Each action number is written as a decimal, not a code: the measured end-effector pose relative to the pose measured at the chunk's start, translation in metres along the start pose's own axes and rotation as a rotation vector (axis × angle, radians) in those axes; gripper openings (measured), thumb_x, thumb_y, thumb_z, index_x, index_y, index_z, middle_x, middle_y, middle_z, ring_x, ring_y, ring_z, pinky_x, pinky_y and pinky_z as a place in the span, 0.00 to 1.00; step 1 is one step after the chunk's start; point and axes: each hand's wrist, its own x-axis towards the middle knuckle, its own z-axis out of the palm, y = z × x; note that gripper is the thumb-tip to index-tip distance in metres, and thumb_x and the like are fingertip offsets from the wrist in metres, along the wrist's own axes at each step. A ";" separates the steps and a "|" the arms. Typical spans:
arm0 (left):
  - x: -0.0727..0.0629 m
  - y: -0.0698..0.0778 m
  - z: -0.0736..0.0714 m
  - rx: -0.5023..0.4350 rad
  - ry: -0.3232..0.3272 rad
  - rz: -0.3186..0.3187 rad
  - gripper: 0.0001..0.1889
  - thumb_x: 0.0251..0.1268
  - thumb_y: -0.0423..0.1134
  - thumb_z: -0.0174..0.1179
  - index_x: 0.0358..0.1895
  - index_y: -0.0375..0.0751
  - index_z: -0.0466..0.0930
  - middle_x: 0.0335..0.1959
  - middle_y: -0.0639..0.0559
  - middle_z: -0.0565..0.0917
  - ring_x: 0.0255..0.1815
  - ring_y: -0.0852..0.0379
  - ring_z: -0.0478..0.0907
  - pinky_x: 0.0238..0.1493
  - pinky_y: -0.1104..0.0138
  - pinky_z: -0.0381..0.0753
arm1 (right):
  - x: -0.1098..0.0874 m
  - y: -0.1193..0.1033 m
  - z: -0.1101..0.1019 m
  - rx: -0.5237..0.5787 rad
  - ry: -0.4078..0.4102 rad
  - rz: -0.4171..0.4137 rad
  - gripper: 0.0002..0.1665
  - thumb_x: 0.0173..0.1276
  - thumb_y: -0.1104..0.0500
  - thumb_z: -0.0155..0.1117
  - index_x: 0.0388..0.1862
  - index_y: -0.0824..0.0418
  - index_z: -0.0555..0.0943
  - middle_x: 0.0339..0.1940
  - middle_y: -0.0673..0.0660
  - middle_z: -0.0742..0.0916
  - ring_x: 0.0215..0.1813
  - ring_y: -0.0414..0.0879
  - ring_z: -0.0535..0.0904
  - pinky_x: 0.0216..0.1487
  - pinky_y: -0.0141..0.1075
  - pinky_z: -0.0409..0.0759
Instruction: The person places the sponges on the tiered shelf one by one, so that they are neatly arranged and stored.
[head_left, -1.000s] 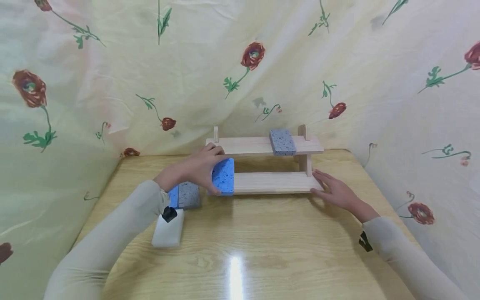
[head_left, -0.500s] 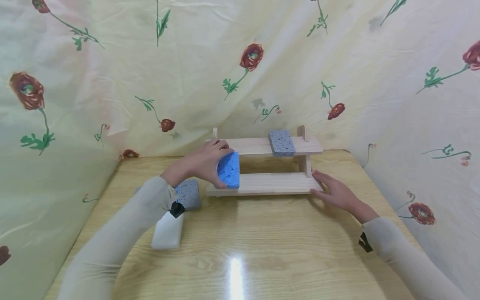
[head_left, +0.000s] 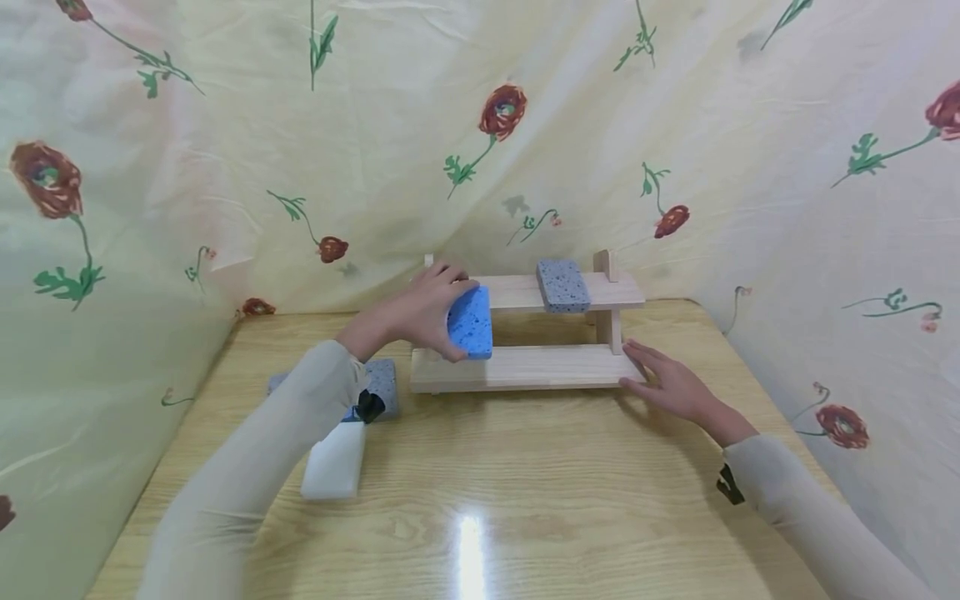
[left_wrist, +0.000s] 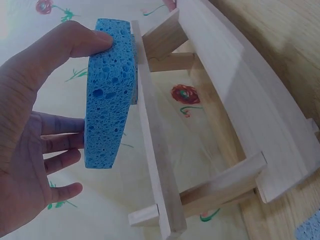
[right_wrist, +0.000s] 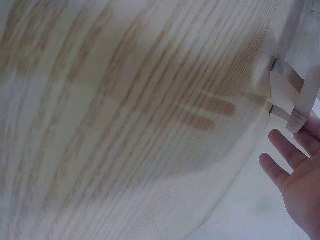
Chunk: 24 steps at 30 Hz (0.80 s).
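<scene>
My left hand [head_left: 427, 312] holds a blue sponge [head_left: 471, 323] between thumb and fingers, in front of the left part of the upper board of a small two-tier wooden shelf [head_left: 547, 367]. The left wrist view shows the thumb on one end of the porous blue sponge [left_wrist: 110, 95]; it is upright beside the upper board, and whether they touch is unclear. A grey sponge [head_left: 562, 286] lies on the upper board towards the right. My right hand [head_left: 671, 383] touches the right end of the lower board. In the right wrist view that hand's fingers [right_wrist: 285, 150] are extended.
Left of the shelf, on the wooden table [head_left: 555, 500], lie a grey sponge [head_left: 384, 385], other pieces partly hidden by the left sleeve, and a white block-shaped sponge [head_left: 333, 462]. A flower-patterned cloth [head_left: 405, 150] hangs behind and at both sides.
My left hand has carried the blue sponge up and to the right, from in front of the lower board to near the upper board. The right hand stays at the shelf's end.
</scene>
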 end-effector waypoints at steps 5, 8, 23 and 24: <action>0.008 0.003 -0.003 0.010 0.016 -0.004 0.58 0.41 0.64 0.74 0.78 0.39 0.62 0.71 0.43 0.68 0.70 0.45 0.60 0.70 0.50 0.68 | -0.001 -0.001 -0.001 0.002 -0.003 0.004 0.45 0.75 0.43 0.61 0.78 0.69 0.62 0.80 0.71 0.63 0.78 0.73 0.59 0.73 0.67 0.60; 0.012 0.005 -0.004 0.025 0.031 -0.011 0.58 0.42 0.64 0.74 0.78 0.39 0.61 0.71 0.42 0.68 0.71 0.45 0.60 0.70 0.51 0.67 | -0.001 0.000 -0.001 0.002 -0.005 0.008 0.45 0.75 0.43 0.61 0.79 0.69 0.62 0.80 0.71 0.63 0.78 0.72 0.59 0.73 0.67 0.59; 0.032 0.007 -0.002 0.029 0.081 -0.036 0.60 0.41 0.64 0.73 0.80 0.41 0.58 0.73 0.44 0.66 0.71 0.47 0.59 0.70 0.53 0.68 | -0.001 0.000 0.001 0.007 0.013 -0.008 0.44 0.75 0.44 0.61 0.78 0.68 0.63 0.80 0.71 0.64 0.78 0.72 0.59 0.73 0.67 0.60; 0.034 0.006 -0.001 0.028 0.082 -0.036 0.60 0.41 0.64 0.73 0.80 0.41 0.58 0.73 0.43 0.66 0.71 0.47 0.59 0.70 0.52 0.68 | -0.001 0.000 0.001 0.006 0.013 -0.007 0.44 0.75 0.44 0.61 0.78 0.68 0.63 0.80 0.71 0.64 0.78 0.72 0.59 0.73 0.66 0.60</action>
